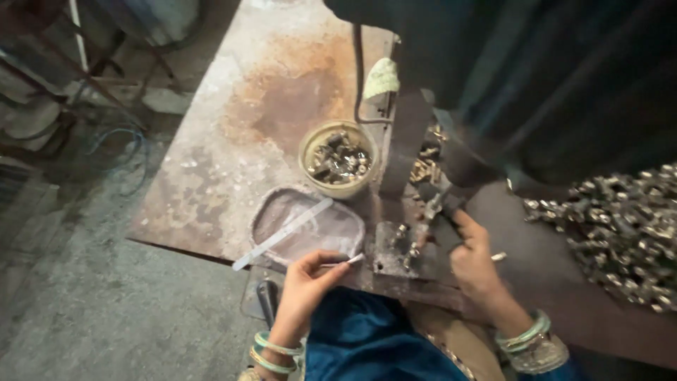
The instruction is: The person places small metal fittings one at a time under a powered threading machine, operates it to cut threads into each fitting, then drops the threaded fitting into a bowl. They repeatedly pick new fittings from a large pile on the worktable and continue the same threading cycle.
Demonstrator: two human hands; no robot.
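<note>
On the rusty metal surface point(233, 127), wide bare room lies to the left, up to its front edge beside the floor. A shallow grey tray point(308, 227) carries a pale flat strip point(282, 233) laid slantwise, one end jutting past the rim. The left hand point(303, 286) pinches a small white stick point(345, 262), grip closed on it, just beside the tray. Behind stands a round bowl point(338, 159) of small metal pieces, within reach. The right hand point(474, 261) rests at the press fixture point(409, 243); I cannot tell whether its grip is closed. A heap of metal parts point(617, 233) crowds the right.
</note>
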